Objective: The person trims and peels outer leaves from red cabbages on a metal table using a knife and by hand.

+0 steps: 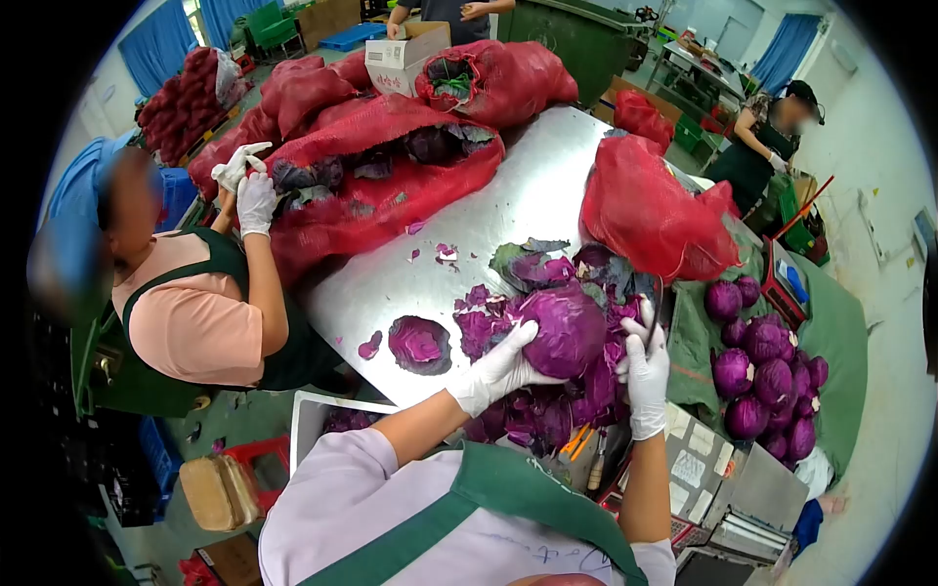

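Note:
A purple-red cabbage (565,332) rests against my gloved left hand (503,369), which grips it from the left and below. To its right is my gloved right hand (642,371), fingers apart and raised, close to some loose leaves and not around the cabbage. Torn purple leaves (479,327) are heaped around and under the cabbage on the metal table (391,273). A cup-shaped outer leaf (420,345) lies farther left. Near my apron are orange-handled scissors (578,442) and a wooden-handled tool (597,469), its working end partly hidden.
An opened red mesh sack (381,215) of cabbages lies at the far left, where a co-worker's gloved hands (249,190) touch it. Another red sack (655,210) stands at the right. Stripped cabbages (772,381) are piled on a green cloth (831,342). A white bin (305,420) is below left.

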{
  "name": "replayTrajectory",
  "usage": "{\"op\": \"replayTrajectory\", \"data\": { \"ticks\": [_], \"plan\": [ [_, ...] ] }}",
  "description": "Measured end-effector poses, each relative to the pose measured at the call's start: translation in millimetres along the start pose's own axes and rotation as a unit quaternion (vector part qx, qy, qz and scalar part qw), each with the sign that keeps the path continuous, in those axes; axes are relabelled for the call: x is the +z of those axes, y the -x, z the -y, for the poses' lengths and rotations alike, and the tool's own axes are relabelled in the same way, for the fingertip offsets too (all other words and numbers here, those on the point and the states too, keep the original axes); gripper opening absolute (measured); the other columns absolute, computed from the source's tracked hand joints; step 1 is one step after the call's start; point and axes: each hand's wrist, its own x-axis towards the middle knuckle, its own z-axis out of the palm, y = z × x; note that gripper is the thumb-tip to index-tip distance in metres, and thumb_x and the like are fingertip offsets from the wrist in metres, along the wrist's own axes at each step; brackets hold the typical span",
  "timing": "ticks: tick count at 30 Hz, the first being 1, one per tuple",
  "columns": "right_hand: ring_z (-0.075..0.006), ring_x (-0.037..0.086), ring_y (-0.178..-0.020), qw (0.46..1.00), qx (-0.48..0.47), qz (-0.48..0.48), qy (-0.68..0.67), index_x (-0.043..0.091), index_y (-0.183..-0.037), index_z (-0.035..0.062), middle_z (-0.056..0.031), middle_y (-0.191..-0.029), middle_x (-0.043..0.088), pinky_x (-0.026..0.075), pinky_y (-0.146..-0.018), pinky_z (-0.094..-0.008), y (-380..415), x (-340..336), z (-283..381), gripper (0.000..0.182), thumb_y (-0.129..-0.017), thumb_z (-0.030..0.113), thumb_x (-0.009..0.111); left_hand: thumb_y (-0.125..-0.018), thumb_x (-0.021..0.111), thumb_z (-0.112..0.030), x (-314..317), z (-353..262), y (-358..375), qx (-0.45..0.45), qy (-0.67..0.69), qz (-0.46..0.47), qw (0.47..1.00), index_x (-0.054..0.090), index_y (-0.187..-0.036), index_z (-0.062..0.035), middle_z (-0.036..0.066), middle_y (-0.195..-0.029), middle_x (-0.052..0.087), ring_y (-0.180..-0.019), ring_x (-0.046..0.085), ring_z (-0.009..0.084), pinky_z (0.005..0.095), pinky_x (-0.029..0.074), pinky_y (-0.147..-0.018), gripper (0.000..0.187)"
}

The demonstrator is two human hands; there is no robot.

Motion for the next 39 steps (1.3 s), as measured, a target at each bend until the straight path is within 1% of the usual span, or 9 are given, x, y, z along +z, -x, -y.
{"op": "replayTrajectory", "data": {
  "ticks": [1, 6, 9, 15, 22, 24, 28, 35, 39],
  "plan": [
    [-0.0065, 0.052, -0.057, 0.971, 0.166, 0.073, -0.154, 0.042, -0.147, 0.0062, -0.0072, -0.126, 0.063, 0.047, -0.053, -0.0235, 6, 4, 36, 0.048, -0.101, 0.015, 0.05, -0.089, 0.07, -0.043, 10, -5, 1, 0.017, -0.054, -0.018, 0.998, 0.019, -0.154, -0.0178, 0.013, -0.152, 0.036, -0.135, 0.045, 0.0346, 0.0606, 0.046, -0.102, 0.087],
    [-0.0056, 0.052, -0.062, 0.933, 0.178, 0.072, -0.305, 0.046, -0.142, 0.0092, 0.0031, -0.09, 0.061, 0.043, -0.054, -0.0216, 20, 32, -4, 0.044, -0.105, 0.033, 0.047, -0.084, 0.076, -0.019, 20, -5, 1, 0.149, -0.241, -0.092, 0.954, 0.004, -0.159, -0.016, 0.012, -0.148, 0.039, -0.133, 0.045, 0.0262, 0.0439, 0.046, -0.103, 0.104],
    [-0.0059, 0.056, -0.073, 0.863, 0.205, 0.075, -0.456, 0.044, -0.143, 0.0087, 0.0024, -0.096, 0.062, 0.046, -0.059, -0.0213, 34, 40, -30, 0.056, -0.102, 0.045, 0.051, -0.078, 0.083, -0.02, 13, 8, -7, 0.199, -0.341, -0.063, 0.917, 0.014, -0.158, -0.0098, 0.011, -0.152, 0.036, -0.136, 0.04, 0.0231, 0.0355, 0.034, -0.113, 0.106],
    [-0.007, 0.058, -0.088, 0.946, 0.125, 0.08, -0.289, 0.041, -0.147, 0.0062, -0.0036, -0.115, 0.061, 0.048, -0.07, -0.021, 31, 32, -12, 0.066, -0.098, 0.046, 0.059, -0.076, 0.086, -0.016, 34, 19, 7, 0.119, -0.136, -0.128, 0.975, 0.022, -0.155, -0.0131, 0.008, -0.148, 0.038, -0.134, 0.042, 0.0227, 0.0361, 0.036, -0.112, 0.101],
    [-0.0093, 0.06, -0.071, 0.999, 0.02, 0.026, 0.044, 0.064, -0.121, 0.0085, -0.0005, -0.078, 0.064, 0.05, -0.067, -0.0263, 29, 22, -12, 0.037, -0.092, 0.031, 0.069, -0.065, 0.09, -0.013, -2, 21, -12, 0.275, -0.46, -0.192, 0.822, 0.03, -0.15, -0.01, 0.013, -0.141, 0.043, -0.13, 0.044, 0.024, 0.0371, 0.038, -0.111, 0.104],
    [-0.0106, 0.06, -0.068, 0.989, 0.085, 0.059, 0.107, 0.067, -0.105, 0.0067, -0.0006, -0.076, 0.063, 0.049, -0.066, -0.0269, 33, 31, 10, 0.032, -0.088, 0.033, 0.073, -0.061, 0.092, -0.018, -1, 22, -8, 0.271, -0.636, -0.267, 0.671, 0.031, -0.149, -0.0094, 0.015, -0.135, 0.043, -0.127, 0.045, 0.0281, 0.0395, 0.038, -0.11, 0.107],
    [-0.0279, 0.067, -0.07, 0.976, 0.034, 0.072, 0.203, 0.061, -0.096, 0.0096, -0.0083, -0.077, 0.066, 0.051, -0.063, -0.0392, 35, 51, 11, 0.027, -0.089, 0.035, 0.068, -0.058, 0.093, -0.02, -3, 30, -5, 0.29, -0.67, -0.24, 0.64, 0.033, -0.148, -0.0085, 0.016, -0.132, 0.042, -0.126, 0.044, 0.0313, 0.0411, 0.037, -0.11, 0.109],
    [-0.0328, 0.066, -0.066, 0.955, -0.065, 0.014, 0.289, 0.063, -0.09, 0.0098, -0.012, -0.073, 0.066, 0.051, -0.059, -0.0432, 17, 30, -9, 0.017, -0.091, 0.027, 0.063, -0.055, 0.093, -0.018, -4, 23, -3, 0.287, -0.694, -0.227, 0.619, 0.035, -0.147, -0.0082, 0.017, -0.136, 0.042, -0.128, 0.043, 0.0325, 0.0422, 0.036, -0.111, 0.11],
    [-0.0307, 0.066, -0.065, 0.976, 0.091, 0.037, 0.194, 0.064, -0.09, 0.0072, -0.0116, -0.071, 0.066, 0.051, -0.062, -0.0407, 8, 13, -30, 0.025, -0.093, 0.032, 0.064, -0.054, 0.093, -0.018, -1, 26, -2, 0.276, -0.715, -0.218, 0.604, 0.036, -0.147, -0.008, 0.018, -0.138, 0.042, -0.129, 0.041, 0.0337, 0.0429, 0.035, -0.112, 0.11]
  ]
}}
